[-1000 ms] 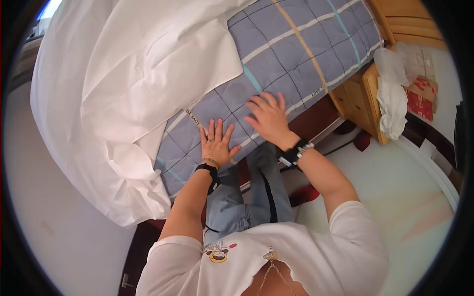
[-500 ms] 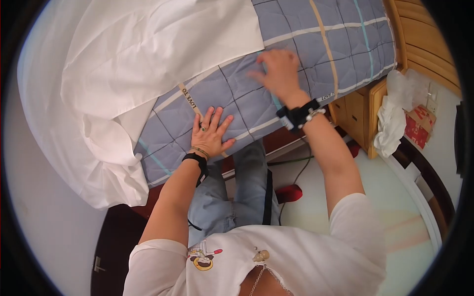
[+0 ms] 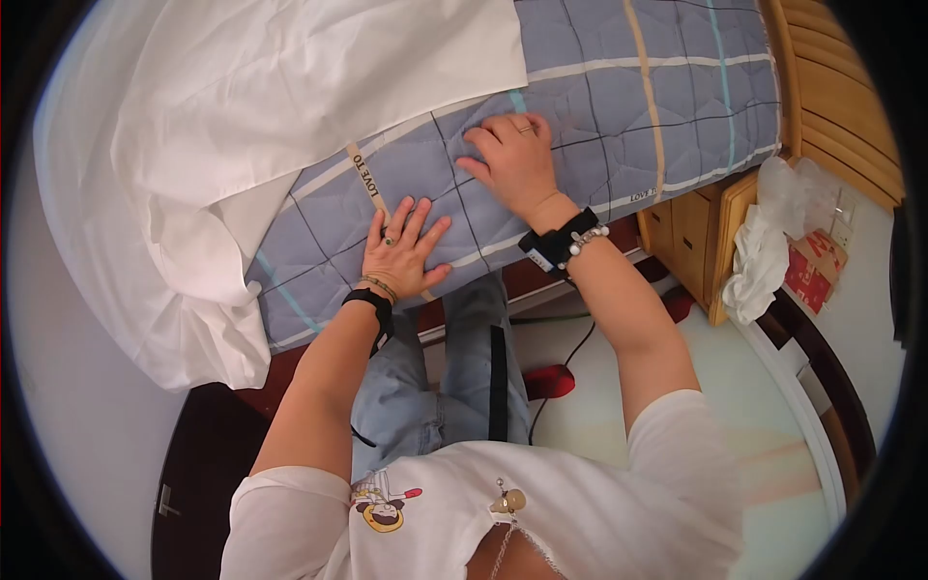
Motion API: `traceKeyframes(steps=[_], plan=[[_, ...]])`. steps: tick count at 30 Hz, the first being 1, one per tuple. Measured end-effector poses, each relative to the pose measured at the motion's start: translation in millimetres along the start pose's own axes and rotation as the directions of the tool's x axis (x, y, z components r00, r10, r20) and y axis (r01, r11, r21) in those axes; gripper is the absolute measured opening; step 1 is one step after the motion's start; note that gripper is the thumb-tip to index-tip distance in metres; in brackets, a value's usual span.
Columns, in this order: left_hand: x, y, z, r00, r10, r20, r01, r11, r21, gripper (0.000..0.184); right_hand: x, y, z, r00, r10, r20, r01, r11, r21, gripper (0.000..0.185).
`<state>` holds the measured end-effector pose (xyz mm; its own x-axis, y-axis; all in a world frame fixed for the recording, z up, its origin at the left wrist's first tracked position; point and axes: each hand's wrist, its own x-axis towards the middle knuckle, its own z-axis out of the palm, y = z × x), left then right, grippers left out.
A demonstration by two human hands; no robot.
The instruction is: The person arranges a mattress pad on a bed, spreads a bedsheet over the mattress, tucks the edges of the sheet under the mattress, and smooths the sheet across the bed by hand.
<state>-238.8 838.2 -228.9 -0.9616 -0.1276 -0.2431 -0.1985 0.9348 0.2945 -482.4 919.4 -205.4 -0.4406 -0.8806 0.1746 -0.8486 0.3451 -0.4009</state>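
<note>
My left hand lies flat on the blue checked mattress cover, near its front edge, with fingers spread beside the "LOVE TO" strip. Farther right, my right hand rests on the same cover with its fingers bent and apart, holding nothing. A white sheet lies over the back and left part of the bed; its corner ends just above my right hand. At the left end the sheet bunches and hangs over the side.
At the right, a wooden nightstand stands by the wooden headboard. Crumpled white plastic hangs beside it, near a red and brown box. A red slipper and a dark cable are on the floor.
My right hand has moved left over the cover after reaching up toward the sheet's corner. My left hand stays flat on the cover. The view has shifted, showing the bed's right end farther right.
</note>
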Motion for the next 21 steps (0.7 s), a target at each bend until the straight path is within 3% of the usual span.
traceKeyframes(steps=[3,5,9,12,15,18,20,21], plan=[[1.7,-3.4,1.2,0.999,-0.024,0.021,0.023,1.000,0.012,0.068,11.5,22.0,4.2,0.996,0.062,0.070,-0.057,0.995,-0.076,0.019],[-0.2,-1.7,-2.0,1.000,-0.019,0.016,0.019,1.000,0.003,0.068,17.1,54.7,-3.8,0.992,0.128,-0.002,-0.126,0.976,-0.175,0.019],[2.9,-1.3,-1.8,1.000,-0.026,0.015,0.026,1.000,-0.005,0.068,11.9,24.8,-4.7,0.993,0.116,-0.010,-0.116,0.983,-0.143,0.020],[2.5,-1.9,-2.3,0.999,-0.035,0.039,0.036,0.999,-0.010,0.069,9.9,7.7,5.4,0.992,0.125,-0.017,-0.125,0.992,-0.018,0.016],[-2.5,-2.0,2.0,1.000,-0.014,0.025,0.014,1.000,0.009,0.068,13.6,23.2,6.7,0.995,0.065,0.078,-0.064,0.998,-0.017,0.020],[0.2,-4.2,1.6,1.000,0.006,-0.019,-0.006,1.000,0.028,0.068,14.3,36.5,7.0,0.993,0.047,0.108,-0.032,0.990,-0.139,0.019],[0.6,-2.5,-0.2,1.000,-0.006,0.005,0.006,1.000,-0.003,0.068,12.4,43.1,0.3,0.978,0.205,0.032,-0.200,0.972,-0.125,0.020],[1.0,-2.5,-0.3,1.000,-0.005,-0.004,0.005,1.000,-0.011,0.068,12.5,32.7,-4.4,0.979,0.202,0.033,-0.196,0.971,-0.136,0.020]])
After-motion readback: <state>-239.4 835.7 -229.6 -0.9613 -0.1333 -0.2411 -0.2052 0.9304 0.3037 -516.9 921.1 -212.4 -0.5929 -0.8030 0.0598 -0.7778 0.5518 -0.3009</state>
